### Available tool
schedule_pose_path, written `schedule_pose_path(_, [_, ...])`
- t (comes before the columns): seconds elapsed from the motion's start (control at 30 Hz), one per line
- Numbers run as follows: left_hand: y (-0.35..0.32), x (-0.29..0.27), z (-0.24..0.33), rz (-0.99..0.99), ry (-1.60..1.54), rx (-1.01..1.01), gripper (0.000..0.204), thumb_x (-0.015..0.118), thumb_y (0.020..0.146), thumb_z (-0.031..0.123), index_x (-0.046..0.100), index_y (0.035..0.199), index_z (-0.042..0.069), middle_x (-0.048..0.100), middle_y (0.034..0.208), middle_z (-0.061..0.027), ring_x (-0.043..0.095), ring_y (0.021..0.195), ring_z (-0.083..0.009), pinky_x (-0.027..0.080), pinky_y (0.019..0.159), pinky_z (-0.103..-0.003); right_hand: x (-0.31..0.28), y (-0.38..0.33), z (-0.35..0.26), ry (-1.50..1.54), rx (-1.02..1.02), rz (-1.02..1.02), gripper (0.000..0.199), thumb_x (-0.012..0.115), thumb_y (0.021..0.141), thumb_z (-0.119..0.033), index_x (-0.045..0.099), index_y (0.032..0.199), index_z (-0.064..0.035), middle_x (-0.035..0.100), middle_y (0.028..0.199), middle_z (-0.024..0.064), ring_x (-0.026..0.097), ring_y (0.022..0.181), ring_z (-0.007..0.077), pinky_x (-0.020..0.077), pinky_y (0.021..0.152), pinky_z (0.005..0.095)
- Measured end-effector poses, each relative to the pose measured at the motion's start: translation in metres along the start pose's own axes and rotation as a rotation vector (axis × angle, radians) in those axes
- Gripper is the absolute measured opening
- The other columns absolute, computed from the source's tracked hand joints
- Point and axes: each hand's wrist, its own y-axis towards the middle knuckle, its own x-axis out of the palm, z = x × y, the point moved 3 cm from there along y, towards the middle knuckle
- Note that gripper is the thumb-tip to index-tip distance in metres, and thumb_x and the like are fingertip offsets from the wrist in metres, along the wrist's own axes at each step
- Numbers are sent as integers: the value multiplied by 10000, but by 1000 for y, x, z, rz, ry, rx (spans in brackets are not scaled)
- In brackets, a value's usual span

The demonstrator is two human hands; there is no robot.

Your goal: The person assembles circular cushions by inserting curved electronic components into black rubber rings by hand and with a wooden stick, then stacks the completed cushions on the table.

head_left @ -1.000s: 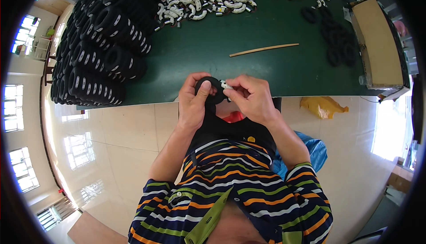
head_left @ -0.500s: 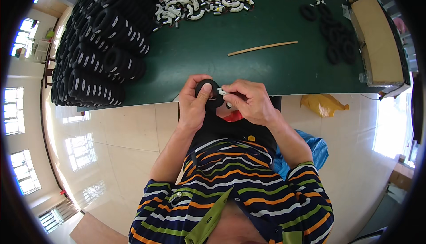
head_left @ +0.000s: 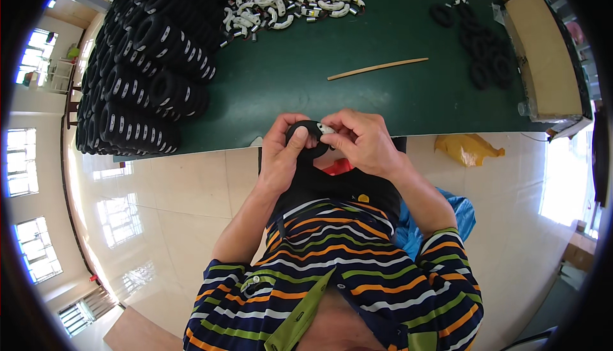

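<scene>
My left hand (head_left: pixel 280 153) is closed around a black ring (head_left: pixel 313 153), its thumb lying across the ring's face. The ring looks soft, like rubber or foam. My right hand (head_left: pixel 369 141) pinches a small white plastic piece (head_left: pixel 326 129) against the ring's upper right edge. How far the piece sits inside the ring is hidden by my fingers. Both hands are close together just over the table's near edge, above my lap.
Stacked black rings with white marks (head_left: pixel 137 124) rise at the left of the green table (head_left: pixel 274 89). Curved white parts with small metal cylinders (head_left: pixel 294 0) are heaped at the back. A wooden stick (head_left: pixel 377 68), loose black rings (head_left: pixel 479 48) and a cardboard box (head_left: pixel 546 54) lie toward the right.
My right hand has brought the white piece up and left, from beside the ring onto its edge. The ring has tilted slightly in my left hand.
</scene>
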Motion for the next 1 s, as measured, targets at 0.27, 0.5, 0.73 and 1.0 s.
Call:
schedule_pose_path(0.27, [-3, 0, 8, -98, 196, -138, 241, 619, 1069, 220, 640, 1134, -11, 655, 950, -48, 596, 822, -120, 496, 802, -285, -2, -3, 5, -176, -359, -46, 154, 757, 917, -18, 706, 1057, 22, 721, 861, 82, 691, 770, 110, 558, 661, 292])
schedule_pose_path(0.5, [-7, 3, 15, -65, 530, 27, 233, 627, 1063, 197, 624, 1167, -11, 681, 930, -50, 628, 865, -115, 518, 809, -277, 6, -3, 12, 245, 106, 2, 132, 707, 993, -106, 708, 1010, 25, 684, 803, 58, 636, 740, 116, 522, 659, 303])
schedule_pose_path(0.73, [-5, 6, 7, -64, 167, -57, 230, 641, 1055, 157, 610, 1202, -18, 684, 946, -51, 633, 885, -120, 522, 845, -282, 8, -4, 19, -32, -60, 205, 412, 634, 1055, -263, 642, 756, 20, 563, 655, 138, 547, 565, 281, 427, 557, 402])
schedule_pose_path(1.0, [-8, 10, -8, 76, -56, -350, 338, 521, 1114, 317, 618, 993, 17, 496, 741, 1, 434, 580, -100, 488, 644, -300, 21, -16, 15, -130, -123, 192, 454, 596, 1074, -201, 535, 697, 46, 482, 598, 137, 418, 522, 254, 355, 517, 394])
